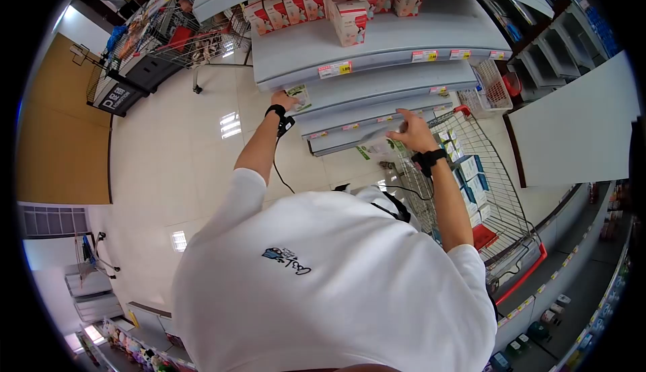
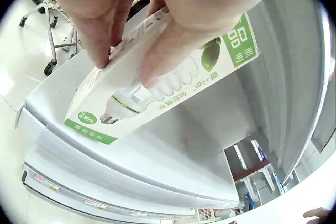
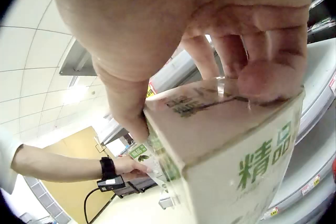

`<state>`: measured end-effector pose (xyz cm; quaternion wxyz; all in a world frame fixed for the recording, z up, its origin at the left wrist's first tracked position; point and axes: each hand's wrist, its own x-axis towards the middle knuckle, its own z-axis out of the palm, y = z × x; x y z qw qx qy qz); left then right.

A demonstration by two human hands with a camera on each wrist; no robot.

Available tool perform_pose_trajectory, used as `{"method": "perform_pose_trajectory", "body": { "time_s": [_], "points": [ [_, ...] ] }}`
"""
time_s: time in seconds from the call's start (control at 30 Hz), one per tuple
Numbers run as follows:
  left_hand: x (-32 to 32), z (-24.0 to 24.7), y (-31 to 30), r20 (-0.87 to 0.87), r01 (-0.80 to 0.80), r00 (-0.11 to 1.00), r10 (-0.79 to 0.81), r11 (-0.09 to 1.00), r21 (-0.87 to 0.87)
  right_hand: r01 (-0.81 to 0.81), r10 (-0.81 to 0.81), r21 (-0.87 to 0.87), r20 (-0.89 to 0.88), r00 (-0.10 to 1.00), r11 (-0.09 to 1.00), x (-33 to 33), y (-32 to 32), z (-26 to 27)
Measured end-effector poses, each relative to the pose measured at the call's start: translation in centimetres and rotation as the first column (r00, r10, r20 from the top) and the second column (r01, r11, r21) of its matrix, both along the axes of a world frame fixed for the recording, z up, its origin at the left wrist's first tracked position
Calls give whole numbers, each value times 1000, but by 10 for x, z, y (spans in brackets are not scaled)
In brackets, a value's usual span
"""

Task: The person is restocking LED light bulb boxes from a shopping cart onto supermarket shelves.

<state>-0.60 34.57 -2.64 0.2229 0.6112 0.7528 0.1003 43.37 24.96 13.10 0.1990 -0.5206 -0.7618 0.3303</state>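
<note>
My left hand (image 1: 285,100) is at the left end of the grey shelves. Its thumb and fingers pinch a light bulb box (image 2: 126,103), white and green with a spiral bulb printed on it. In the left wrist view the box is tilted over a pale shelf board (image 2: 184,134). The right hand (image 1: 416,133) is lower, in front of the bottom shelves and beside a shopping cart (image 1: 508,204). It grips a larger white box (image 3: 226,134) with green lettering, thumb on one side and fingers across the top edge. In the head view this box (image 1: 380,149) shows partly below the hand.
Red and white boxes (image 1: 352,22) stand in rows on the upper shelf. Several white and blue boxes (image 1: 471,169) lie in the cart on my right. A white plastic basket (image 1: 491,84) stands at the shelf's right end. Another loaded cart (image 1: 192,41) is at the far left.
</note>
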Motion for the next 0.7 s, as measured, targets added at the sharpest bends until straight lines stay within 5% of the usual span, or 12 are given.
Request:
{"method": "perform_pose_trajectory", "body": {
  "time_s": [0.23,0.33,0.43,0.47,0.53,0.7],
  "points": [
    [-1,-14,9,4,-49,999,49,998,36,87,-87,-20,33,996,996,11,-15,0],
    [8,0,1,-137,42,990,-26,992,116,99,-96,-51,64,993,994,11,-18,-2],
    [11,0,-11,1,-173,985,173,985,-1,80,-78,-21,63,995,997,6,-18,-7],
    [25,-3,-28,112,-326,942,315,939,104,72,-71,-10,91,993,997,3,-17,-2],
    [37,-34,-64,303,-320,921,244,919,230,78,-74,-26,122,990,997,-3,-14,6],
    [93,23,-110,198,-132,979,55,906,403,23,-21,-36,54,998,999,-12,-8,-19]
  ]
}}
